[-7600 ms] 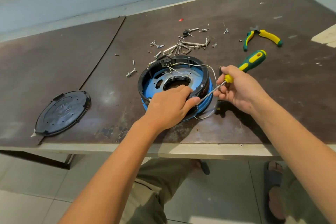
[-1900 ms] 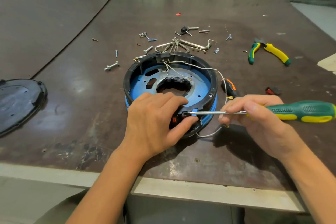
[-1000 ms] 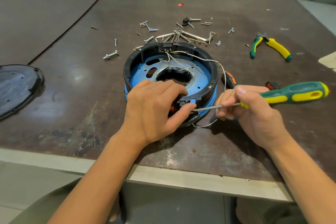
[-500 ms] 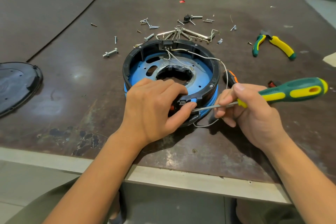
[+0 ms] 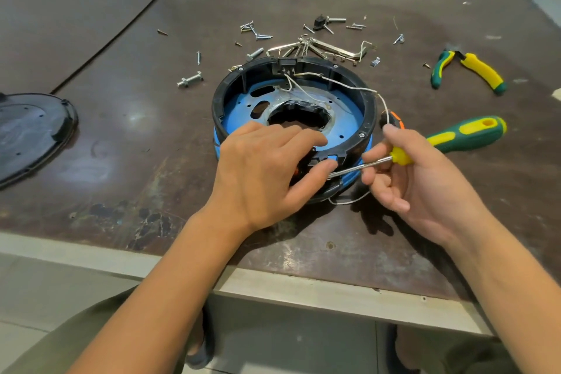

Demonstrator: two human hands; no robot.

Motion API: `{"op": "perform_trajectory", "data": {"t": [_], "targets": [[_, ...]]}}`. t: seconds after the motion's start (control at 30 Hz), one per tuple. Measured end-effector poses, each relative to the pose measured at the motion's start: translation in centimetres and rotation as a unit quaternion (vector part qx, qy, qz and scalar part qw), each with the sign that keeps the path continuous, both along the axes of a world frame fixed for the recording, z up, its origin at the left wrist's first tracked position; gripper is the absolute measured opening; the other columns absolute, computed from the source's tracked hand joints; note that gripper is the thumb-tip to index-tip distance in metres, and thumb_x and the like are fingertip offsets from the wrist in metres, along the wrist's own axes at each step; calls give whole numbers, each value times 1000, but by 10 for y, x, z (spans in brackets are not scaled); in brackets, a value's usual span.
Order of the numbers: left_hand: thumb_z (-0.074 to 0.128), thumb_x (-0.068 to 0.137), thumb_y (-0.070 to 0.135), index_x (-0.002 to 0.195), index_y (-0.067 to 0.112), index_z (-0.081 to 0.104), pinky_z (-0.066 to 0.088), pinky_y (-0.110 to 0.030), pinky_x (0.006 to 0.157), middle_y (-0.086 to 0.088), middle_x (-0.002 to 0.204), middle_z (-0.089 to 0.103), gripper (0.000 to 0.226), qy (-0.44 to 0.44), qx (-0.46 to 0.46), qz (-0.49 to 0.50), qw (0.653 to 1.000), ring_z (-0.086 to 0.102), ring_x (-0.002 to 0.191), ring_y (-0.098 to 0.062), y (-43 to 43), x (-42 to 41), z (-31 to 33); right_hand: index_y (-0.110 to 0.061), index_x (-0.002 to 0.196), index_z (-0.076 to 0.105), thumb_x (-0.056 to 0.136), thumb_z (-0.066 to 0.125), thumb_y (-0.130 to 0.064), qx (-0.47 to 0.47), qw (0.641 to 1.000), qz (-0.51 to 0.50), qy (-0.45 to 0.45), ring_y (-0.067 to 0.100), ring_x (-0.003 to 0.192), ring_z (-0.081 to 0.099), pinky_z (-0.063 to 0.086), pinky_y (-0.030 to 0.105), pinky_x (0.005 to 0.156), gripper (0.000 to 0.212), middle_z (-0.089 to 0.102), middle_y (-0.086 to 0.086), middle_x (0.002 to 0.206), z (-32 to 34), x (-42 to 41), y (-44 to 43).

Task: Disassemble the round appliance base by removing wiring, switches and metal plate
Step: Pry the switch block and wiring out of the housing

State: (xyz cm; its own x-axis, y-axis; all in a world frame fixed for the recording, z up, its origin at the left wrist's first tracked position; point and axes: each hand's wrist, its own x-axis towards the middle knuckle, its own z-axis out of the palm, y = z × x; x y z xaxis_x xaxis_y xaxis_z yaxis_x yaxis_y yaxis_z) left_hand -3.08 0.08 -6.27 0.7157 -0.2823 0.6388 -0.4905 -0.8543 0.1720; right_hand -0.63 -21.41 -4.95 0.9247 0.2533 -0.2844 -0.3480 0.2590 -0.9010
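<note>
Round base (image 5: 232, 91), frame centre on desk (image 5: 121, 24): left hand (image 5: 264, 173) fingers grip its near rim; right hand (image 5: 425, 188) fingers grip screwdriver (image 5: 464, 133), tip hidden behind left thumb. Screws (image 5: 191, 80) above, pliers (image 5: 482, 73) upper right, black lid (image 5: 30, 130) left edge

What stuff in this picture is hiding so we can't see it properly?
All in the head view:
- Screwdriver tip: hidden under the left hand's thumb.
- Part at the base's near rim: mostly covered by that hand.
- Black lid: cut off by the left edge.
- Orange-and-black piece: mostly behind the right hand's fingers.
- Screws: too small to tell their heads.
</note>
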Motion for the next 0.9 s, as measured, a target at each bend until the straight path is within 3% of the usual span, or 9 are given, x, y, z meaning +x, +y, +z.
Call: {"op": "perform_trajectory", "data": {"t": [0.13, 0.2, 0.4, 0.5, 0.73, 0.9], "targets": [[43, 104, 48, 102, 23, 75, 44, -40, 66, 8, 83, 70, 40, 3, 8, -17, 1000, 61, 72, -14, 2, 1, 2, -14, 67, 71, 96, 55, -36, -22, 992, 6, -124, 21, 33, 51, 32, 16, 32, 40, 62, 18, 60, 4, -6, -8], [42, 105, 46, 103, 23, 75, 44, -40, 66, 8, 83, 70, 40, 2, 7, -18, 1000, 61, 72, -14, 2, 1, 1, -15, 65, 70, 97, 53, -36, -18, 992, -6, -124, 21, 33, 51, 32, 15, 32, 42, 62, 18, 59, 3, -9, -5], [47, 104, 42, 100, 24, 77, 43, -42, 64, 7, 78, 69, 36, -11, -4, -14, 1000, 60, 68, -17, 0, 2, -1, -10, 57, 69, 102, 53, -34, -6, 995, -51, 85, 12, 32, 48, 29, 14, 25, 53, 61, 16, 55, 2, -5, 10], [48, 104, 42, 98, 24, 78, 43, -42, 64, 7, 77, 69, 36, -18, -8, -12, 1000, 61, 68, -16, 0, 2, -1, -7, 60, 68, 101, 56, -32, 2, 993, -50, 106, 11, 32, 48, 31, 13, 26, 49, 61, 17, 55, 0, -4, 13], [45, 104, 45, 96, 26, 77, 42, -41, 63, 7, 75, 68, 38, -6, -3, -3, 1000, 59, 68, -16, 0, 2, -1, -18, 62, 71, 100, 46, -33, 25, 994, -32, -105, 16, 33, 52, 32, 12, 31, 48, 64, 14, 58, 12, -9, -13], [42, 106, 42, 95, 25, 77, 42, -42, 63, 6, 76, 68, 40, -9, -4, -5, 1000, 60, 69, -17, 1, 2, -1, -18, 60, 69, 102, 40, -29, 28, 991, -35, -127, 18, 31, 51, 32, 12, 32, 52, 63, 13, 56, 6, -13, -6]]}}
